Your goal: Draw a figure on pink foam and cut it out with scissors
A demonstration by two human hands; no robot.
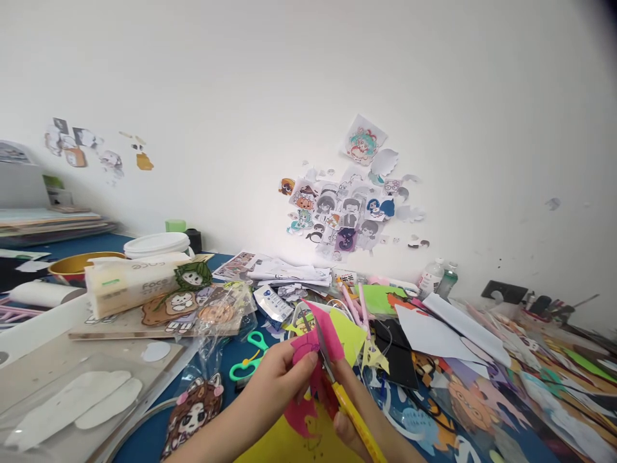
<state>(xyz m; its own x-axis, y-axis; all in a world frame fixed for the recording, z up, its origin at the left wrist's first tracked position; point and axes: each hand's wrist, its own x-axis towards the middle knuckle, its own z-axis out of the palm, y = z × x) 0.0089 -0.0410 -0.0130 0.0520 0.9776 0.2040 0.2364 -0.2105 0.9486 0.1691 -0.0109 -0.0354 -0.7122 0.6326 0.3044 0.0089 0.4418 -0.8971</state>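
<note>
My left hand (282, 373) is closed on a bright pink sheet of paper (334, 341), with the thumb pressed on its front near a drawn outline. Scissors (354, 418) with a yellow handle are in my right hand (355, 391), its fingers wrapped around them. Their blade points up and away from me and lies across the pink paper, which stands split on both sides of it. The second blade is hidden. Beneath my hands, a pink scrap (302, 418) hangs or lies over a yellow sheet (270, 445); I cannot tell which.
Green-handled scissors (248, 363) lie left of my hands. Further left are a wrapped tissue pack (130, 286), a wooden board (116, 331) and a white-lidded tub (157, 244). Paper cutouts (472, 402) and white sheets (434, 331) crowd the right. Bottles (431, 276) stand by the wall.
</note>
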